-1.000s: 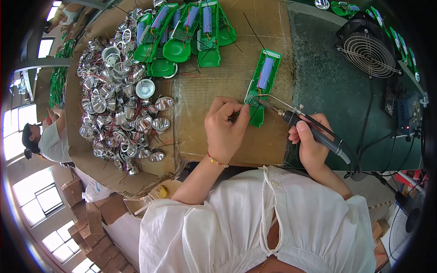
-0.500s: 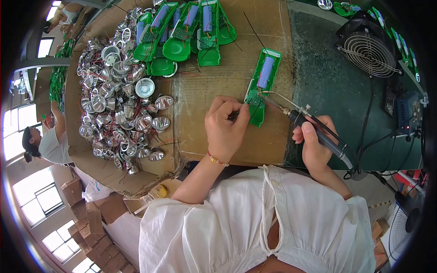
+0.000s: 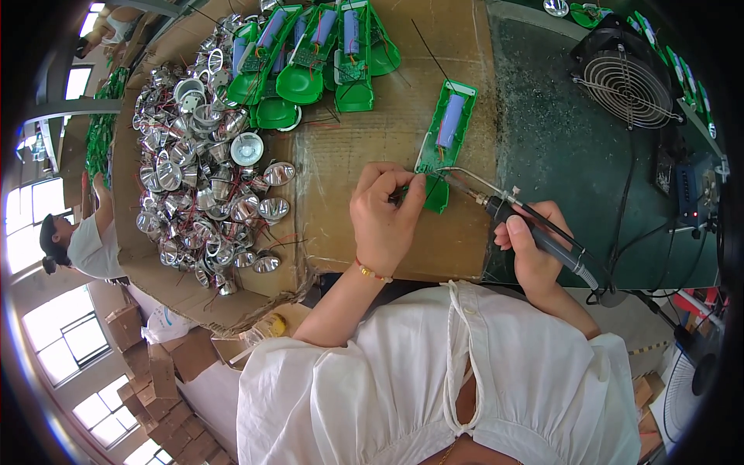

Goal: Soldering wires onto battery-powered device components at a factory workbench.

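A green plastic housing [image 3: 437,203] lies on the cardboard in front of me, with a purple cylindrical battery [image 3: 450,122] and a small green circuit board [image 3: 426,163] in it. My left hand [image 3: 384,213] is closed in a pinch at the board's left edge; what its fingertips hold is hidden. In my right hand [image 3: 536,248] is a soldering iron [image 3: 559,252], gripped like a pen. Its tip and the thin curved metal tube [image 3: 474,175] fixed to it reach the board near my left fingertips. A dark wire sticks up from the housing's far end.
A cardboard box [image 3: 167,291] heaped with shiny reflector cups [image 3: 209,170] is at left. Several green housings with batteries [image 3: 353,74] lie beyond it. At right are a fan with a round grille [image 3: 626,89], a blue device [image 3: 686,194] and cables. Another person [image 3: 93,240] works far left.
The soldering iron's tip has moved slightly down and left across the board, toward my left fingertips. My left hand has barely moved. The other person's arms have shifted.
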`<action>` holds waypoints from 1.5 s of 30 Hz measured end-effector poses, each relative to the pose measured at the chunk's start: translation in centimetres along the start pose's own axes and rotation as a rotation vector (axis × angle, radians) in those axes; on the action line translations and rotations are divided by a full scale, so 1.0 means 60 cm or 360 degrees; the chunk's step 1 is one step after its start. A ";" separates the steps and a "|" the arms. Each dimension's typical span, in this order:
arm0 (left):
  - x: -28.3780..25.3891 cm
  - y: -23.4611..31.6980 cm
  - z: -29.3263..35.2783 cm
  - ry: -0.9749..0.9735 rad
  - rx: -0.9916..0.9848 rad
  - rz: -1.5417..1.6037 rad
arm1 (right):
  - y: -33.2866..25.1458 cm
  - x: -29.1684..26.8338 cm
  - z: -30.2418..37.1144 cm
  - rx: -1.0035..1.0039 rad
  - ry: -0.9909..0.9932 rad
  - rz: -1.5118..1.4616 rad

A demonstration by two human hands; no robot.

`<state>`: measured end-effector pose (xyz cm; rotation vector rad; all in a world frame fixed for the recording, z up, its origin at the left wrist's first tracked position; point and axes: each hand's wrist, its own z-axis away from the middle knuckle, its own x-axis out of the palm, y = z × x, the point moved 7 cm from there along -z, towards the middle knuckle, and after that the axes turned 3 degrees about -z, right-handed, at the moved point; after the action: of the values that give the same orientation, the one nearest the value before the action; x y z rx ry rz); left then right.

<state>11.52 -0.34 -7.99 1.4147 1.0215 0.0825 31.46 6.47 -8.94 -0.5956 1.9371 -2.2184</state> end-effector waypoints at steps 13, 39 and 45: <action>0.009 0.009 0.006 0.0082 0.0174 -0.0205 | 0.003 -0.001 0.000 -0.0020 0.0009 0.0022; 0.021 0.011 0.005 0.0148 0.0207 -0.0305 | 0.005 -0.009 0.001 -0.0036 0.0052 0.0009; 0.020 0.013 0.004 0.0149 0.0242 -0.0288 | -0.004 -0.011 0.002 -0.0115 0.0038 0.0012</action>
<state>12.81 0.40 -8.02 1.4593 1.2507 -0.0638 32.14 6.66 -8.84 -0.5731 2.0350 -2.1688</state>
